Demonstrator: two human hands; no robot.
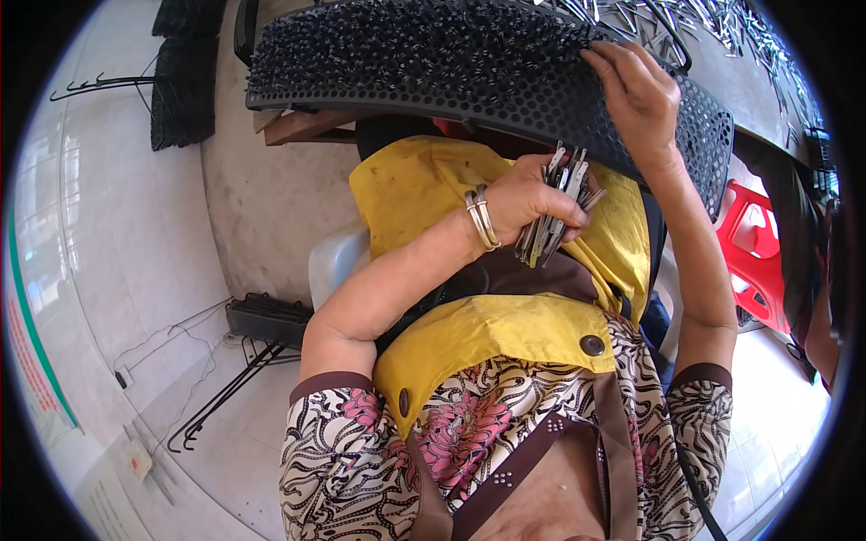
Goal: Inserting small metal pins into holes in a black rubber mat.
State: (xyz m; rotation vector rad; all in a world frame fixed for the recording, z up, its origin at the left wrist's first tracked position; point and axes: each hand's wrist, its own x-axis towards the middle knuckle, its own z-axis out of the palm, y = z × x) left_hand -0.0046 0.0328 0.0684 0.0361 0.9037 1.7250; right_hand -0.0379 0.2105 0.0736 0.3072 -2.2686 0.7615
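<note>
My left hand (534, 200), with two bangles at the wrist, is closed round a bundle of slim metal strips (563, 191), some with small holes near their ends. It is held over my yellow apron (424, 171), below the near edge of a black perforated tray (577, 117). Many small dark pieces (406, 50) stand packed in the tray's holes across the left and middle. Over the tray's right part, my right hand (642, 101) is closed in a pinch at the border of the packed pieces. Whatever its fingertips hold is too small to make out.
Loose metal strips (740, 32) are heaped on the grey table (735, 86) at the far right. A red plastic stool (753, 252) stands at right, beside a dark-clothed person. Black racks with hooked rods (230, 383) lie at left by the wall, near thin cables.
</note>
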